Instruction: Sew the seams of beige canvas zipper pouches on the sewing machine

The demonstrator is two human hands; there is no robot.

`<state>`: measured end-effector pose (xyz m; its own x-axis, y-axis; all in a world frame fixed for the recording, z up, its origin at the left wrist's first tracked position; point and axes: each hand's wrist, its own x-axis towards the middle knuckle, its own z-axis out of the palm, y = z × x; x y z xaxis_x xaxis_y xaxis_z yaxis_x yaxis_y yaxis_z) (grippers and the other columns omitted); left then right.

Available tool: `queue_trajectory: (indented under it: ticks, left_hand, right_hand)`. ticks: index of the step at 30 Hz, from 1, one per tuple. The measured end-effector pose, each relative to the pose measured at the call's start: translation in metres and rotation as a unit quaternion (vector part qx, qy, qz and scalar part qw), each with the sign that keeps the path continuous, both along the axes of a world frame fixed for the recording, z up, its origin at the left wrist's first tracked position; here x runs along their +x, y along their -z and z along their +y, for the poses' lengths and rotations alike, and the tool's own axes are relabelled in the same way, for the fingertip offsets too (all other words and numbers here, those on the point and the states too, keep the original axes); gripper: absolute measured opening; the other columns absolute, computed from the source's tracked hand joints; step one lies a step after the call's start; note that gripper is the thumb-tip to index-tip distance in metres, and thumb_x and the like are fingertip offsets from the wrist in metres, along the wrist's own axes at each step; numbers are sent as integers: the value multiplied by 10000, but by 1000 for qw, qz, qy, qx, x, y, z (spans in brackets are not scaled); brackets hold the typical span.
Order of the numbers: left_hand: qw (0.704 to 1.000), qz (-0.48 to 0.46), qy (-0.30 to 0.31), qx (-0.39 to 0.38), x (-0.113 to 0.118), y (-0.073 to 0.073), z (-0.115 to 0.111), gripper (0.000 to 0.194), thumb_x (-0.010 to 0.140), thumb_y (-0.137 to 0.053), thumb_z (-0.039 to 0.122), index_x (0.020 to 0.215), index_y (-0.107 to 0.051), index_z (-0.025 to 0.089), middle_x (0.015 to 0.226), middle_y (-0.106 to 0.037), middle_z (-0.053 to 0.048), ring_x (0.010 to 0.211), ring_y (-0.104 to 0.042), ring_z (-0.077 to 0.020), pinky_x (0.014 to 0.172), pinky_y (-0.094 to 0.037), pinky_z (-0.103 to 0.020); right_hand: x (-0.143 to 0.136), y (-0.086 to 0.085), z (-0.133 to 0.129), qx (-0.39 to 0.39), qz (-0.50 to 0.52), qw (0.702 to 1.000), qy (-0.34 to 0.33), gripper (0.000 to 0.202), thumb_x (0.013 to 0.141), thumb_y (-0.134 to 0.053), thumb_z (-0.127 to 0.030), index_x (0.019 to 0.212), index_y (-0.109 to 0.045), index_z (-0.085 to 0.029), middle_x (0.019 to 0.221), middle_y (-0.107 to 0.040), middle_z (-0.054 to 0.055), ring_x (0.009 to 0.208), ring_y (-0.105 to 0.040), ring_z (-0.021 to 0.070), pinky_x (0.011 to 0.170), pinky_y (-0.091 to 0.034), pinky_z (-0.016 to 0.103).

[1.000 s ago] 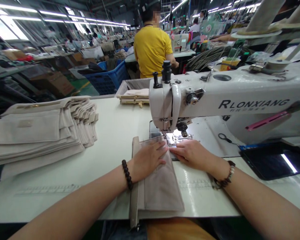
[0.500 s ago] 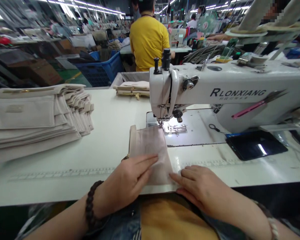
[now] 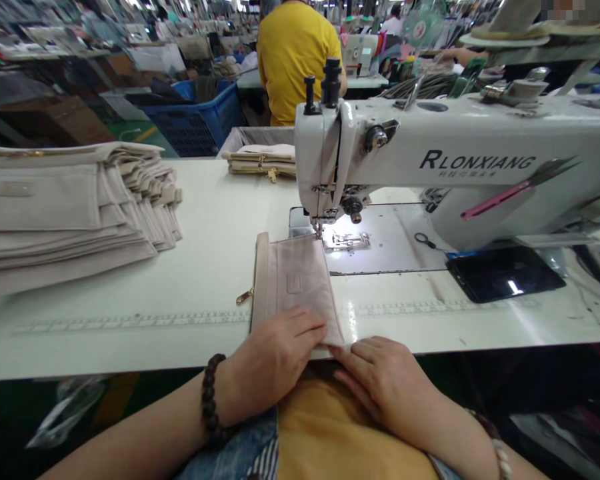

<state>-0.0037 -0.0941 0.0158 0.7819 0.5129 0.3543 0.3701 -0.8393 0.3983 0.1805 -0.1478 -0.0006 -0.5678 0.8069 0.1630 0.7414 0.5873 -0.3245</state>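
Note:
A beige fabric pouch (image 3: 300, 280) lies on the white table, its far right corner under the needle area of the sewing machine (image 3: 430, 150). A gold zipper pull (image 3: 245, 296) sticks out from its left edge. My left hand (image 3: 275, 353) rests on the pouch's near part, fingers bent together and gripping the fabric near the table's front edge. Beside it, my right hand (image 3: 380, 373) has its fingertips closed on the pouch's near right corner.
Stacked beige fabric pieces (image 3: 55, 207) fill the table's left side. Behind the pouch lie more pouches (image 3: 263, 163) with gold zippers. A black phone (image 3: 505, 273) and pink-handled snips (image 3: 500, 199) are at the right. Beyond sit a blue crate (image 3: 195, 123) and a person in yellow (image 3: 300, 60).
My left hand has moved toward the pouch's near right corner, uncovering its label patch and zipper pull. My right hand has shifted slightly left. The whole view has tilted downward.

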Motion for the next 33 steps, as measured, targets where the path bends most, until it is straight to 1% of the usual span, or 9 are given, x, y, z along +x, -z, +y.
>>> queue_trajectory:
  ticks: [5, 9, 14, 17, 21, 24, 28, 33]
  left_hand:
    - [1000, 21, -1, -5, -1, 7, 1, 233, 820, -388, 51, 903, -605, 51, 924, -618, -99, 876, -547, -191, 823, -501, -329]
    - [999, 33, 0, -11, -1, 10, 1, 247, 815, -382, 50, 927, -602, 59, 935, -611, -98, 889, -537, -189, 834, -493, -330]
    - [998, 46, 2, 39, -2, 12, 0, 255, 830, -375, 76, 955, -597, 54, 959, -607, -118, 899, -535, -207, 825, -493, -365]
    - [997, 49, 7, 62, -1, 13, -2, 241, 840, -386, 92, 951, -596, 55, 948, -608, -117, 890, -535, -206, 809, -497, -357]
    - [995, 43, 5, 89, 0, 14, -3, 217, 845, -401, 95, 935, -592, 44, 934, -607, -117, 871, -536, -199, 790, -499, -335]
    - [995, 43, 7, 95, 0, 14, -3, 220, 850, -394, 92, 951, -582, 41, 942, -602, -121, 876, -532, -199, 786, -497, -333]
    - [992, 84, 24, 93, 0, 14, -5, 237, 858, -361, 96, 917, -584, 40, 892, -593, -125, 842, -529, -216, 730, -506, -347]
    - [979, 165, 57, 104, 6, 11, -8, 198, 822, -396, 85, 802, -591, 55, 826, -578, -126, 761, -527, -233, 615, -507, -347]
  right_hand:
    - [4, 6, -4, 16, 27, 999, 21, 163, 852, -457, -210, 944, -579, -152, 648, -563, 10, 582, -491, 155, 549, -361, 273]
    - [7, 7, -4, 60, 21, 997, 33, 207, 880, -404, -222, 937, -577, -124, 621, -546, 21, 568, -473, 156, 532, -341, 276]
    - [8, 6, -2, 65, -11, 998, 7, 201, 883, -389, -188, 886, -582, -131, 610, -542, 17, 553, -457, 143, 527, -317, 274]
    - [9, 6, -2, 61, -9, 998, 3, 182, 876, -406, -181, 873, -581, -134, 603, -534, 11, 548, -447, 146, 523, -310, 279]
    - [10, 7, -2, 73, -16, 997, -16, 201, 876, -391, -154, 919, -581, -106, 611, -540, 22, 549, -443, 150, 522, -307, 287]
    - [11, 7, -2, 68, -22, 997, -32, 203, 870, -389, -133, 937, -578, -98, 620, -542, 25, 551, -442, 149, 524, -310, 290]
    - [12, 8, -1, 59, -27, 997, -40, 202, 857, -404, -118, 976, -564, -93, 634, -543, 27, 561, -442, 147, 527, -312, 289]
    - [14, 12, 0, 51, -14, 998, -46, 212, 857, -386, -97, 988, -552, -86, 632, -535, 26, 561, -423, 142, 528, -301, 287]
